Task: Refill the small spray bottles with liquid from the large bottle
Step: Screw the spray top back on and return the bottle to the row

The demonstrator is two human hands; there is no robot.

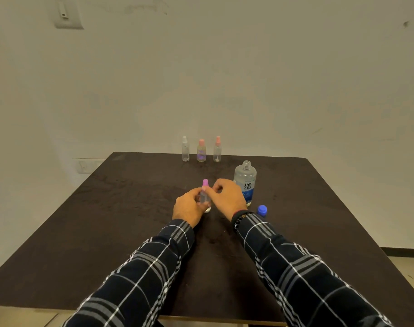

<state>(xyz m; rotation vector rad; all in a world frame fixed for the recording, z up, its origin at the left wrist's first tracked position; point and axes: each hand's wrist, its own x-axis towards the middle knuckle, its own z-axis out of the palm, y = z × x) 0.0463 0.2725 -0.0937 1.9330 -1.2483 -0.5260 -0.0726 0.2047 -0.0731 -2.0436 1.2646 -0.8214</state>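
From my seat I see both hands meeting over the middle of the dark brown table [88,232], working on one small clear spray bottle with a purple-pink spray top [205,195]. The left hand [189,206] is wrapped around the lower body of that bottle, fingers curled closed on it, and the bottle stands roughly upright with its base at or just above the tabletop; I cannot tell whether it actually rests on the surface. The right hand [227,198] sits just beside it, fingers bent in a narrow pinch at the bottle's neck, below the coloured top, and touching it as far as I can make out. Close behind the right hand stands the large clear bottle with a blue "renu" label [245,182], upright, its threaded neck uncovered. Its blue cap [262,210] lies on the table just to the right of the right wrist, apart from the bottle. Along the far edge of the table, three more small spray bottles stand in a row, well apart from the hands: a clear one with a white top [185,149] on the left, one with a pink top and a yellowish, purple-tinted body [201,151] in the middle, and a clear one with a pink top [217,149] on the right. Both forearms wear dark plaid sleeves [154,267], and a beaded bracelet [239,218] circles the right wrist.
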